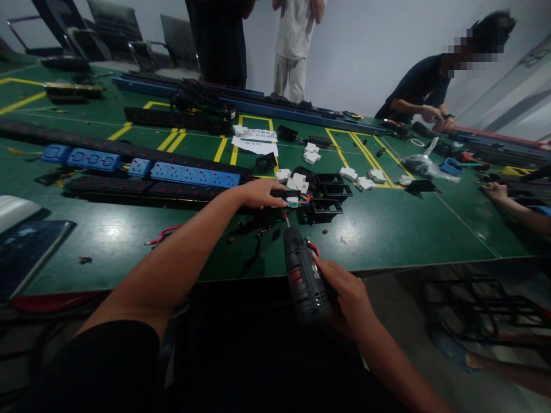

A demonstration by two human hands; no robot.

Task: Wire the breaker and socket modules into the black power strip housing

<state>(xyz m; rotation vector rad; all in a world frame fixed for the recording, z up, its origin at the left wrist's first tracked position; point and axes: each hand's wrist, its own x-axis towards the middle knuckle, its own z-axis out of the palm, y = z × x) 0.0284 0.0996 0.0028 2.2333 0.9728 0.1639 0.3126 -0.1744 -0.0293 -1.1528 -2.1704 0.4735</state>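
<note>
My right hand (pixel 346 287) is wrapped around a black cordless drill (pixel 299 275), its bit pointing away from me toward the work. The bit's tip is close below the fingers of my left hand (pixel 262 194). Those fingers are closed on a small white-and-green wired part (pixel 293 202) with coloured wires, at the right end of a black power strip (pixel 185 188) with blue sockets. Whether the bit touches the part I cannot tell. Black plastic frames (pixel 326 207) stand right of it. White modules (pixel 298 182) lie just behind.
Loose screws (pixel 259 234) and a red cable (pixel 166 232) lie on the green table (pixel 379 229). A printed paper sheet (pixel 255 145) and a plastic bag (pixel 424 163) are farther back. A co-worker (pixel 424 86) works at the far right; another person's hand (pixel 495 192) rests at the right edge.
</note>
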